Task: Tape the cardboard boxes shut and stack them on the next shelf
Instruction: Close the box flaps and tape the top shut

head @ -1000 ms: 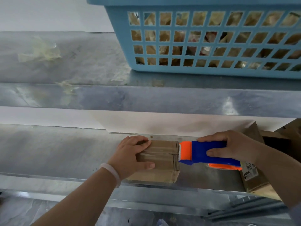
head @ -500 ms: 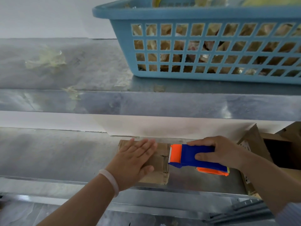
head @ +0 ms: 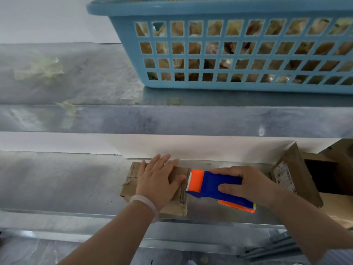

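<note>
Now, on the near grey metal shelf [head: 57, 178], the person's left hand [head: 158, 180] lies flat, fingers straight, pressing on top of the small flat brown cardboard box [head: 133, 175]. Just right, the right hand [head: 248, 186] is curled round a blue-and-orange plastic tape dispenser [head: 210, 183], toothed end at the box's right edge. Further right: open brown cardboard carton [head: 298, 173] w/ printed label. Far up, a light-blue plastic lattice basket [head: 229, 84] sits on the upper metal shelf [head: 99, 83], crumpled tape scraps [head: 38, 69] to its left.
</note>
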